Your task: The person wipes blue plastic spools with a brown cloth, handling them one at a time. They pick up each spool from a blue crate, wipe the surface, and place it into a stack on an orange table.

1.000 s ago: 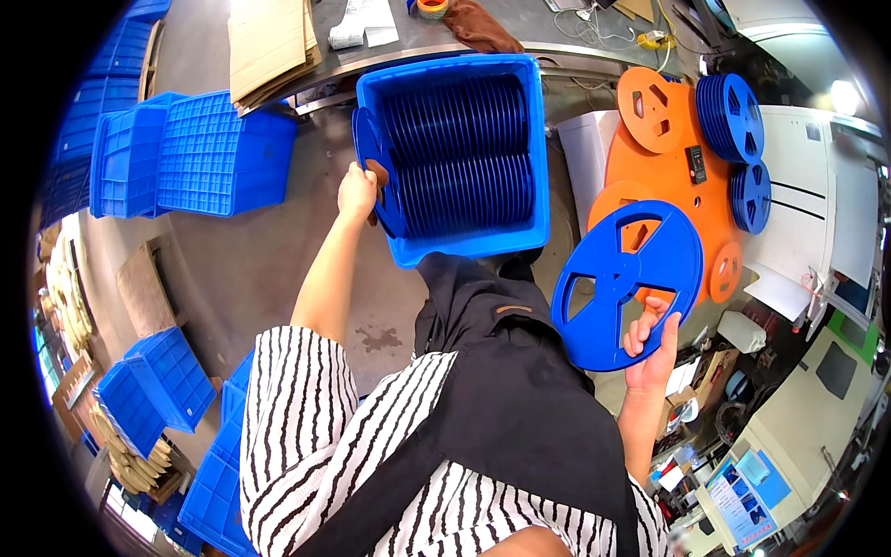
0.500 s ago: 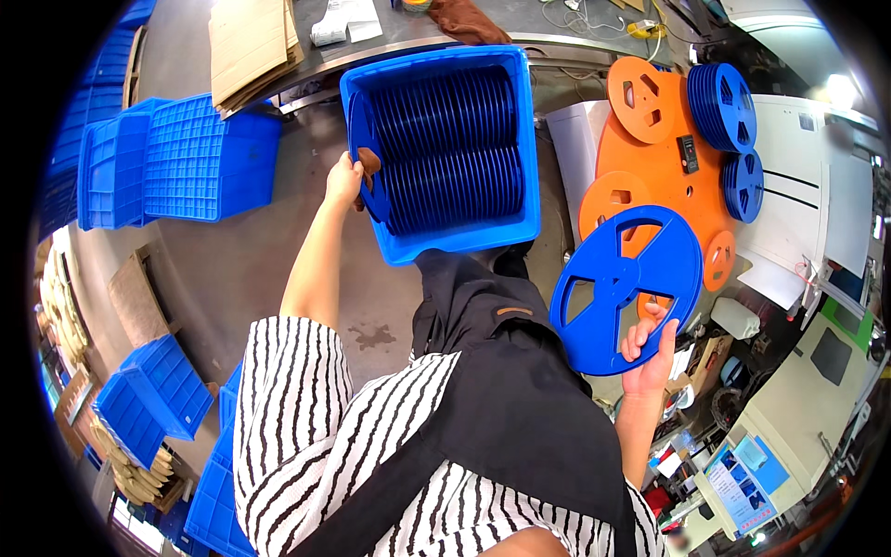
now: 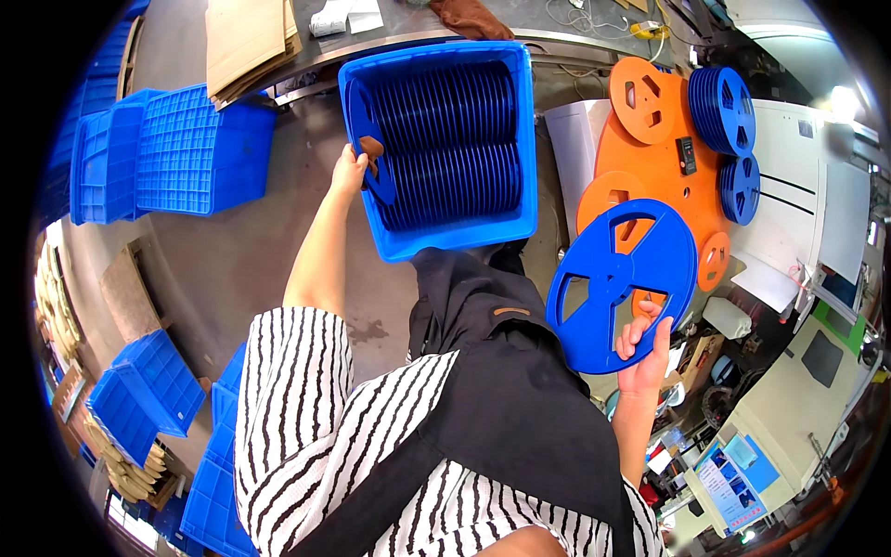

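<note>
A blue plastic bin (image 3: 394,249) stands ahead of me, packed with two rows of dark blue reel discs (image 3: 445,107) on edge. My left hand (image 3: 349,173) is at the bin's left rim, fingers closed around the edge of a blue reel disc (image 3: 363,113) that leans at the left end of the rows. Brown patches show in its openings; I cannot make out what they are. At my right side, my right hand (image 3: 645,345) holds a large spoked blue reel disc (image 3: 620,271) by its lower right edge, fingers through an opening and thumb outside.
An orange machine plate (image 3: 613,153) with orange discs and stacks of blue discs (image 3: 738,107) stands at the right. A grey table (image 3: 399,32) with cardboard sheets (image 3: 243,46) lies beyond the bin. Blue crates (image 3: 200,153) stand at the left.
The leaning disc at my left hand sits slightly further inside the bin's left rim. My right hand and its disc are almost unmoved. The whole view has shifted a little.
</note>
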Tool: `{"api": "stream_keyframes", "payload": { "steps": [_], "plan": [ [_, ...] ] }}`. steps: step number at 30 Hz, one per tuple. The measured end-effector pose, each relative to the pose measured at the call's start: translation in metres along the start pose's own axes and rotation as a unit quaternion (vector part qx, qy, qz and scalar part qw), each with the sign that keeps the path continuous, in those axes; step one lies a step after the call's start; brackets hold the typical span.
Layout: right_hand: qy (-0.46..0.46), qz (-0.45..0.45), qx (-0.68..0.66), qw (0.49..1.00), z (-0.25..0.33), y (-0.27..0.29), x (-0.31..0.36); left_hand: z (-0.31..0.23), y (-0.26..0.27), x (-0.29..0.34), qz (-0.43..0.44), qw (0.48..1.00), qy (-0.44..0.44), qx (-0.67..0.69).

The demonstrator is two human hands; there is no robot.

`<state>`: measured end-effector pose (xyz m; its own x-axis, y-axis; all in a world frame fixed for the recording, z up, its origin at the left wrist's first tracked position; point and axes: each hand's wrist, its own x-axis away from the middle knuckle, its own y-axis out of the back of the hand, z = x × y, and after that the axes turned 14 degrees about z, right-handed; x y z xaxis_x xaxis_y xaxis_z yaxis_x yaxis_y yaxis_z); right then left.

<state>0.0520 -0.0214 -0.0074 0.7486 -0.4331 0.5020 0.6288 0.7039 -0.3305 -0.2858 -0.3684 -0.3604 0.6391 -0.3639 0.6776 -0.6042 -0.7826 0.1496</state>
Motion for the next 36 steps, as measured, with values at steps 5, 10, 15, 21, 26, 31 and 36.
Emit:
{"api": "stream_keyframes", "payload": {
  "steps": [5,10,15,21,26,31,36],
  "plan": [
    [-0.005,0.007,0.006,1.0,0.002,-0.003,-0.002,0.023,-0.011,-0.007,-0.025,0.999,0.015,-0.044],
    [-0.004,0.008,0.016,1.0,0.004,-0.005,-0.005,0.021,-0.012,0.004,-0.091,0.992,-0.025,-0.085],
    [-0.002,0.014,0.008,1.0,0.0,0.002,-0.008,-0.032,-0.011,0.037,-0.068,0.994,-0.074,-0.043],
    [-0.019,0.007,0.017,1.0,0.004,-0.005,-0.013,-0.006,-0.01,0.017,-0.059,0.993,-0.083,0.057],
    [-0.014,0.004,0.016,1.0,0.002,-0.001,-0.011,0.002,-0.024,0.011,-0.03,0.993,-0.072,0.09],
    [-0.018,0.013,0.019,1.0,0.003,-0.001,-0.013,0.038,-0.032,0.0,-0.086,0.996,-0.016,-0.027],
    [-0.018,0.006,0.044,0.999,0.002,0.001,-0.012,0.071,-0.032,0.015,-0.155,0.974,0.076,0.147]
  ]
}}
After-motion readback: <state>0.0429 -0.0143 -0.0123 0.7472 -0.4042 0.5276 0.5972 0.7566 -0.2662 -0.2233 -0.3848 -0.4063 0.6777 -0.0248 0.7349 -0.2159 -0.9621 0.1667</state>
